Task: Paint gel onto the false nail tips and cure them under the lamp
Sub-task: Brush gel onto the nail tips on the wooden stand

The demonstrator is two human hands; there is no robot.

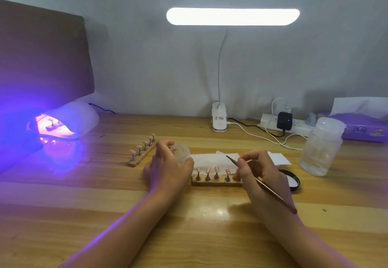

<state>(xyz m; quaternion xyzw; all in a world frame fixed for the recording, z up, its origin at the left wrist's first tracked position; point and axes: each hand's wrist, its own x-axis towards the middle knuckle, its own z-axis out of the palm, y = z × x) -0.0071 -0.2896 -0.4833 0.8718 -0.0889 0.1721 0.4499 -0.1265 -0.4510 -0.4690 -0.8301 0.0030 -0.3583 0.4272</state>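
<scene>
Just left of the frame's centre, the left hand [168, 168] curls round a small translucent jar [181, 152], fingers wrapped over its near side. Right of centre, the right hand [259, 174] pinches a thin brush [270, 192] like a pen, with the dark bristle end pointing up and left over a white paper towel [206, 159] and the handle slanting down to the lower right.

Between the hands, a wooden holder [216, 182] lies on the bench [126, 215] with a row of false nail tips [216, 169] upright on small pegs; its right end is hidden behind the right hand. A second holder [142, 154] of tips lies at an angle just beyond the left hand.

A black lid [292, 180] lies just right of the right hand, and farther right stands a clear bottle [321, 148]. At the left edge a curing lamp [76, 118] glows violet, with a third holder [53, 126] inside its mouth. At the back stand a lit clip-on desk lamp [233, 16], a power strip [298, 126] and, at the far right, a tissue pack [361, 126].
</scene>
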